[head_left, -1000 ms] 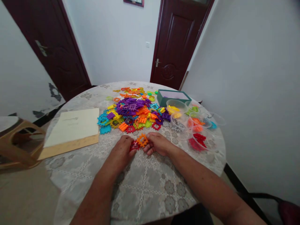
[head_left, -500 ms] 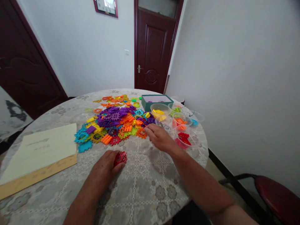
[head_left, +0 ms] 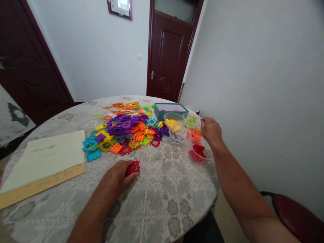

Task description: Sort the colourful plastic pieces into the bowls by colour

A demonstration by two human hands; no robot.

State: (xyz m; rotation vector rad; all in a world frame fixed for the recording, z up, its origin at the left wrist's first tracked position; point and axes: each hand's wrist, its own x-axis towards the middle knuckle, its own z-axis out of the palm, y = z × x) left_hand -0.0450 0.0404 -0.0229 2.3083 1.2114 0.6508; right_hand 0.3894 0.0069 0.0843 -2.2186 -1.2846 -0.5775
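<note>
With our left hand we gripped a red toothed piece between thumb and fingers, on the near side of the table surface. Our right hand, fingers curled, hung by the right edge, beside the clear bowls and well apart from that piece; we couldn't tell whether it held anything. Beyond the piece lay a mixed pile, with paper toward the left edge and a green box toward the far one.
</note>
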